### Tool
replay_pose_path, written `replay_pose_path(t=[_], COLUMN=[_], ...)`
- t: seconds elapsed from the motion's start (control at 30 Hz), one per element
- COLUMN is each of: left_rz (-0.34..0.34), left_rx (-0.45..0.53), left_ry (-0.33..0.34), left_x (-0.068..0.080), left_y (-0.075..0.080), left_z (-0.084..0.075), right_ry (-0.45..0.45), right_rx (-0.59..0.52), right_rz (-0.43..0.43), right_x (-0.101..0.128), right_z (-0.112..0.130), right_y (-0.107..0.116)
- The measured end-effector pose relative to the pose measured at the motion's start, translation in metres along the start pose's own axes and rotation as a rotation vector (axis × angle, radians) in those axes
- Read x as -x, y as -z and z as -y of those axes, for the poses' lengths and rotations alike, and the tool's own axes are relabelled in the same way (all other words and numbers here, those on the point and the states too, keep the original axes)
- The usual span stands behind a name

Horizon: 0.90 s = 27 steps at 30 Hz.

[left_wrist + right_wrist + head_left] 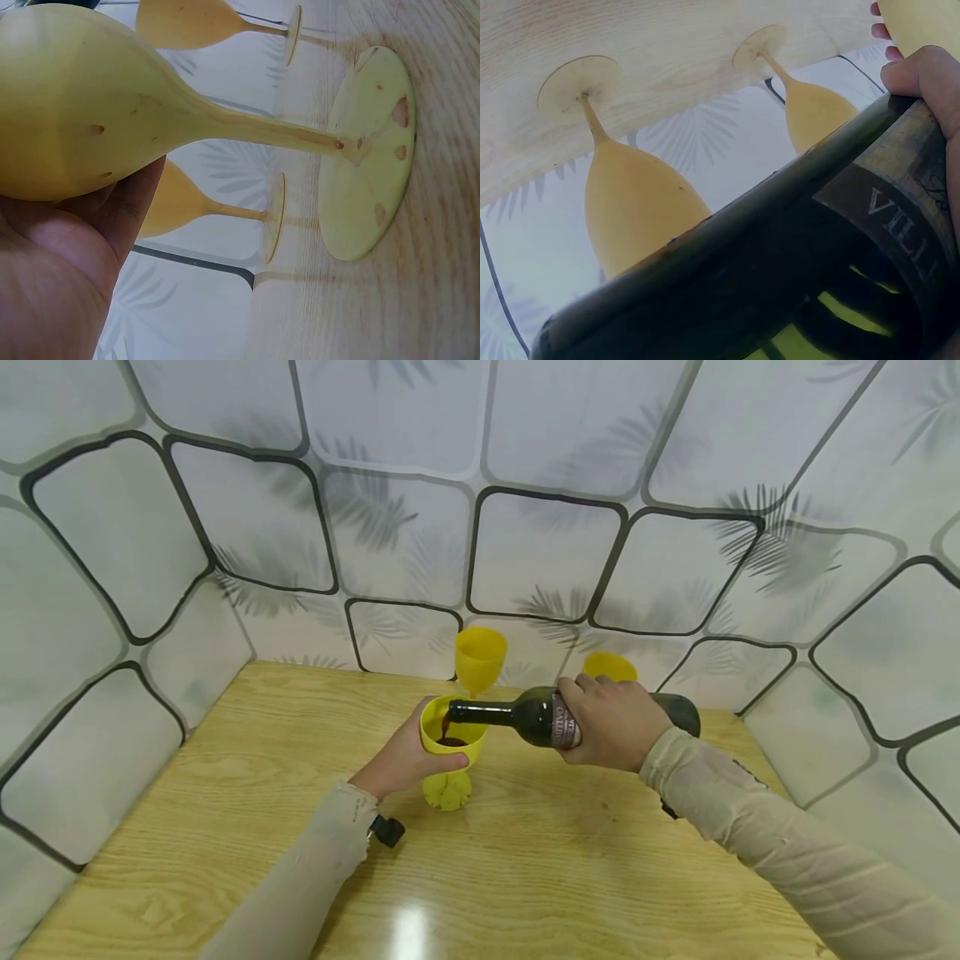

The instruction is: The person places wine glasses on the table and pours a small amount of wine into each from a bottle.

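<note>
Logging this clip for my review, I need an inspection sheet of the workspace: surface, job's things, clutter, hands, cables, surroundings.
Surface: wood-grain table, a few small dark marks.
Job's things: tilted dark bottle, dark red liquid running into a yellow goblet with spots on its foot.
Clutter: second goblet and third goblet standing behind these.
Hands: left hand holds the yellow goblet's bowl; right hand grips the bottle.
Cables: nothing seen.
Surroundings: pale walls with dark outlines and leaf prints.

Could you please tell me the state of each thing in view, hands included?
Front goblet: roughly upright, part filled
Dark liquid: pooled in the front goblet, more streaming in
Bottle: uncapped, tipped over, pouring
Rear middle goblet: upright, contents unclear
Rear right goblet: upright, contents unclear
Left hand: grips the front goblet's bowl
Right hand: grips the bottle
</note>
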<state>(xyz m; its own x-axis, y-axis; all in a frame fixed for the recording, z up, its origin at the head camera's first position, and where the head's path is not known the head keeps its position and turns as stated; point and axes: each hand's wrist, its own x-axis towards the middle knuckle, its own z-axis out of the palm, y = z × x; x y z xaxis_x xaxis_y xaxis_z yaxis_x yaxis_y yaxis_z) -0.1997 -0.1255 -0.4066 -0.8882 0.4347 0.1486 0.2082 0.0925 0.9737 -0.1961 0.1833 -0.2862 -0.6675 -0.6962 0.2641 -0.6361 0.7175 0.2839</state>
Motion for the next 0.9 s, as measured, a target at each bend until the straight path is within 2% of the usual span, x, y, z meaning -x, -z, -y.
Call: replay_pose_path(t=[0.9], left_rz=[-0.009], left_rx=[-0.001], left_ry=[0.014], left_x=[0.0012], left_y=[0.0], left_z=[-0.0017], right_ry=[-0.013], right_rx=[0.007], right_rz=[0.004], right_x=[0.0024], right_z=[0.0009], right_y=[0.0016])
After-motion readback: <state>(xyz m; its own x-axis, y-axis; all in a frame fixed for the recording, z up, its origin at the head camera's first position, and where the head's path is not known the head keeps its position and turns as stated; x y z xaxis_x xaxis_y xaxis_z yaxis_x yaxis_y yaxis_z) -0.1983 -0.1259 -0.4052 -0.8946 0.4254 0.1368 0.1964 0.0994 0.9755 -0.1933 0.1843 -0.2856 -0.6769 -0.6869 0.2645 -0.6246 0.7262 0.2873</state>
